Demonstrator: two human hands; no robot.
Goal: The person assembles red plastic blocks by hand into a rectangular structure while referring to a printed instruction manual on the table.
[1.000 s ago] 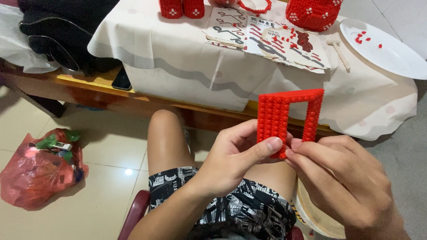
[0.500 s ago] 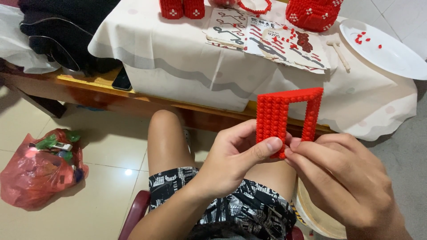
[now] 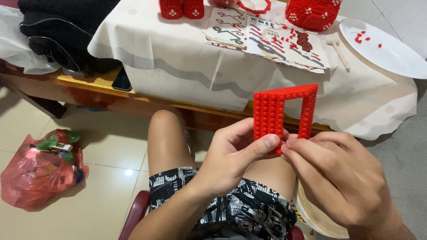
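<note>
Item: red studded brick frame, a flat rectangular assembly of small building blocks with an open window at its right half, held upright in front of the knees, near the middle of the view. Left hand: closed on the frame's lower left corner, thumb laid across the front studs, fingers behind. Right hand: fingertips pinched narrow at the frame's bottom edge, touching the left thumb tip; whether a loose piece sits between those fingertips cannot be told, the spot being covered. Change over the last second: very little. The frame has kept its place and upright tilt, both hands have kept their grips, and only a slight closing-in of the right fingertips at the lower edge shows; this reads as steady fine work at that edge rather than a shift to another part. Surroundings, far side: a desk under a white cloth, carrying an illustrated instruction sheet, two small red block columns at far left, a rounded red block model at far right, a small pale mallet, and a white plate with a few loose red pieces. On the wooden ledge at left: a dark jacket and a black phone. On the floor, near left: a red plastic bag.
</note>
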